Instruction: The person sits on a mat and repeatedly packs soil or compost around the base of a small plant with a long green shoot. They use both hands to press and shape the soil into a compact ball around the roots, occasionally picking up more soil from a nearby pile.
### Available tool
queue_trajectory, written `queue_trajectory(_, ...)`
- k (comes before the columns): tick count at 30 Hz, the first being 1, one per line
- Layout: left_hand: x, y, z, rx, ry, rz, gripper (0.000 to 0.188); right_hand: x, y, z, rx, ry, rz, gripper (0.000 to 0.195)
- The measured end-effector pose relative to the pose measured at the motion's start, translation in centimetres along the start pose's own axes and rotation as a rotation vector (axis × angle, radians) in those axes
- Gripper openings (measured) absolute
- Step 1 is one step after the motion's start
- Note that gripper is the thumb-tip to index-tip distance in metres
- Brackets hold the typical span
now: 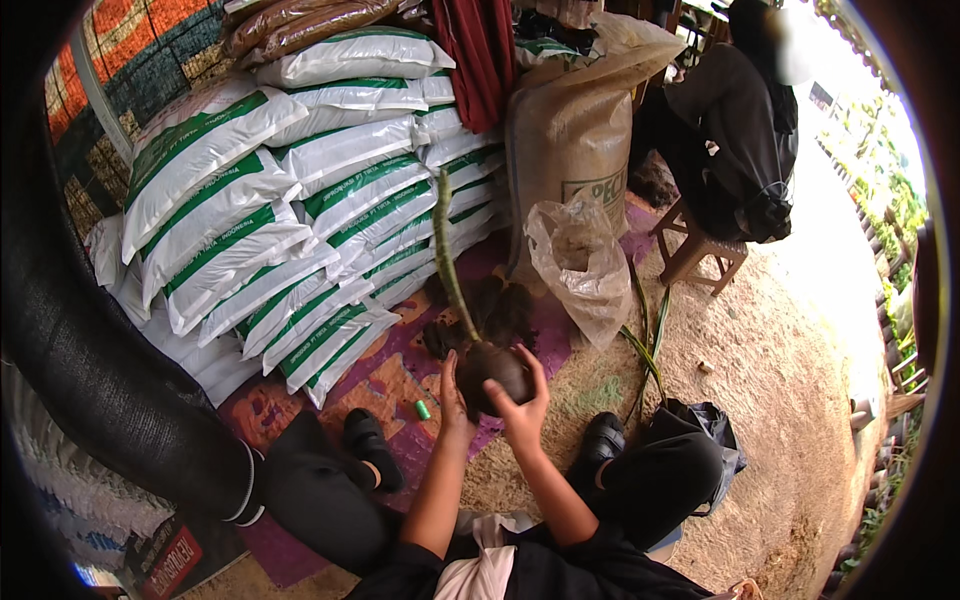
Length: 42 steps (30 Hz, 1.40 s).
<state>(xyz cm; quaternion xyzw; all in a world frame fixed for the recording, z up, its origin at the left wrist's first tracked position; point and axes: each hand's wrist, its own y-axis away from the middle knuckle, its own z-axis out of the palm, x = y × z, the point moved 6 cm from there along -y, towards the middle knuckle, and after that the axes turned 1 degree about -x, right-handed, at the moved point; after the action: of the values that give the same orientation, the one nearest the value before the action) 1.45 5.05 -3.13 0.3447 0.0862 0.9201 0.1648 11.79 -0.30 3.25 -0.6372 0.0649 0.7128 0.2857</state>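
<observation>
A dark, rounded root ball (491,373) sits between my two hands, with one long green leaf (448,262) rising from its top. My left hand (456,397) presses its left side. On its right side are the spread fingers and thumb of my right hand (521,401), the thumb lying across the front. Just beyond the ball, a heap of dark fibrous material (510,304) lies on a purple and orange sheet (375,375). A small green cylinder (423,409) rests on the sheet left of my hands.
White and green sacks (367,187) are stacked at the left. A large woven sack (574,142) and a clear plastic bag (581,262) stand ahead. Long-leaved plants in a black bag (705,427) are beside my right knee. A person (731,120) sits on a brown stool (701,244).
</observation>
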Motion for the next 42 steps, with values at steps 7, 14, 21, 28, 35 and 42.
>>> queue_trajectory(7,-1.0,0.4,-0.9,-0.208,0.288,-0.057,0.051,-2.8,0.8,2.6,-0.251,0.560,-0.412,0.055)
queue_trajectory(14,0.0,0.0,-2.0,-0.064,0.079,-0.018,0.052,-2.2,0.3,2.8,-0.297,0.529,-0.360,0.055)
queue_trajectory(21,2.5,1.3,-0.3,-0.028,-0.089,0.021,0.062,0.7,-1.4,0.5,-0.102,-0.132,0.227,0.071)
queue_trajectory(28,-0.6,1.0,0.7,-0.241,0.421,-0.125,0.053,-3.4,1.4,2.2,-0.141,0.682,-0.486,0.063)
queue_trajectory(35,-1.3,0.9,-0.3,-0.271,0.307,-0.137,0.042,-3.2,1.6,2.6,-0.218,0.759,-0.663,0.058)
queue_trajectory(42,1.2,1.7,0.1,-0.068,0.096,0.046,0.048,-2.1,0.5,1.4,-0.224,0.444,-0.248,0.077)
